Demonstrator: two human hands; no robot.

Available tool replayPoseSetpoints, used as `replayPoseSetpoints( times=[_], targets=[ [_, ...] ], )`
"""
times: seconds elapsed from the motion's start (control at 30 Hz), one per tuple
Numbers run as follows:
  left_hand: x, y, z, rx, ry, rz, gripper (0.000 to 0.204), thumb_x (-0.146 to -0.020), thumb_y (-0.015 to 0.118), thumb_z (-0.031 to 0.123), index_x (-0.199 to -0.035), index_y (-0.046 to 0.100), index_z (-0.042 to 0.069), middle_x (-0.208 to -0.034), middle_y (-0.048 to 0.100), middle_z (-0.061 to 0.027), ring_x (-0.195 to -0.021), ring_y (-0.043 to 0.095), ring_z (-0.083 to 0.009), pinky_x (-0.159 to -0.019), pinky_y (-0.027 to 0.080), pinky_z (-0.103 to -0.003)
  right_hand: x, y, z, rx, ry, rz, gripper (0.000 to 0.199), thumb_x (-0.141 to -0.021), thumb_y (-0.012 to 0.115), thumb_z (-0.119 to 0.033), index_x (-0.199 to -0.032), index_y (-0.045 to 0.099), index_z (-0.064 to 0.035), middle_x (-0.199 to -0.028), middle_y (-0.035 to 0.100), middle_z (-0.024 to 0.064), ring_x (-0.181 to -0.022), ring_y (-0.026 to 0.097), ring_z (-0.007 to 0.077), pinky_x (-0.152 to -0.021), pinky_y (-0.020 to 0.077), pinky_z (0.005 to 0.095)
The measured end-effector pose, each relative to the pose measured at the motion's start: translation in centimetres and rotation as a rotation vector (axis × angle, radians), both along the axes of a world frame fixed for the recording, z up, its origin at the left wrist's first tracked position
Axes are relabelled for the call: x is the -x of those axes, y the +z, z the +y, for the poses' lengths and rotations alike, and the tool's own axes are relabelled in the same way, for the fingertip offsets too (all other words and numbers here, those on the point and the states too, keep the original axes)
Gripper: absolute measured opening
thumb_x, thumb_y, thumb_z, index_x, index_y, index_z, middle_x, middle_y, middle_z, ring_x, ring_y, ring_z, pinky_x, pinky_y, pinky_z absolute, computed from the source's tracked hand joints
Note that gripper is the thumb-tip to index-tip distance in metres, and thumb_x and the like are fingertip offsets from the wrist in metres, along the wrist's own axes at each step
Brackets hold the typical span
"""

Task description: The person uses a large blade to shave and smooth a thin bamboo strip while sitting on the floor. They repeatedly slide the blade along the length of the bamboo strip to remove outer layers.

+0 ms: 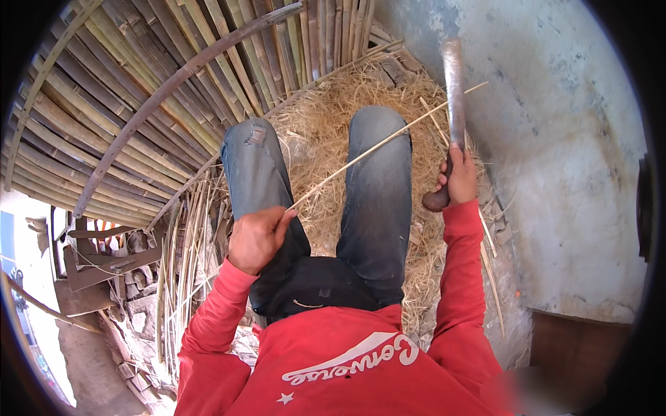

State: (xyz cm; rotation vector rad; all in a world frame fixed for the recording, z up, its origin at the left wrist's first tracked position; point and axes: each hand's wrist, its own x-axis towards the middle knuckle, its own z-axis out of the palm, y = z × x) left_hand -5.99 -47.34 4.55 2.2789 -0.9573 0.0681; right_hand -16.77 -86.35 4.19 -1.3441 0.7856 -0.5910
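Above the left thigh of the person's jeans (374, 208), the left hand (257, 239) is closed around a thin bamboo strip (368, 153), which slants up over the right knee and crosses the blade of a long knife (454, 90); whether they touch, I cannot tell. Near a pale blue wall (555, 159), the right hand (460, 182) grips that knife by its dark handle, blade pointing away from the body, while straw-coloured shavings (347, 90) cover the ground around the knees
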Motion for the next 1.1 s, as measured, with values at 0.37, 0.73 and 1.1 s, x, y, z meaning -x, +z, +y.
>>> replayPoseSetpoints(
  times=[0.37, 0.73, 1.1],
  targets=[
    [-0.6, 0.0, 0.9, -0.048, -0.004, -0.014, 0.035, -0.100, 0.069, 0.032, -0.078, 0.063, 0.006, -0.069, 0.061, -0.0194, -0.065, 0.061, -0.0455, -0.054, 0.046, -0.051, 0.9, 0.9, 0.5, 0.078, 0.187, 0.115, 0.028, -0.105, 0.063, -0.036, -0.103, 0.056, -0.0085, -0.069, 0.053, -0.0006, -0.045, 0.047, 0.0071, -0.038, 0.0399, 0.0253],
    [-0.6, -0.7, 1.7, -0.061, 0.021, -0.005, 0.025, -0.098, 0.072, 0.027, -0.084, 0.068, 0.006, -0.072, 0.064, -0.0178, -0.064, 0.063, -0.0424, -0.055, 0.048, -0.048, 1.9, 1.4, 3.7, -0.030, 0.196, 0.106, 0.027, -0.105, 0.064, -0.035, -0.101, 0.057, -0.0089, -0.068, 0.054, -0.0002, -0.045, 0.047, 0.0074, -0.038, 0.0400, 0.0257],
    [-0.3, -0.6, 3.2, -0.058, -0.006, -0.083, 0.020, -0.097, 0.074, 0.022, -0.089, 0.071, 0.003, -0.072, 0.065, -0.0177, -0.062, 0.065, -0.0391, -0.054, 0.049, -0.045, 0.6, 1.3, 1.5, 0.005, 0.101, 0.106, 0.028, -0.106, 0.060, -0.035, -0.109, 0.056, -0.0080, -0.069, 0.053, 0.0000, -0.046, 0.047, 0.0071, -0.038, 0.0400, 0.0260]
  ],
)
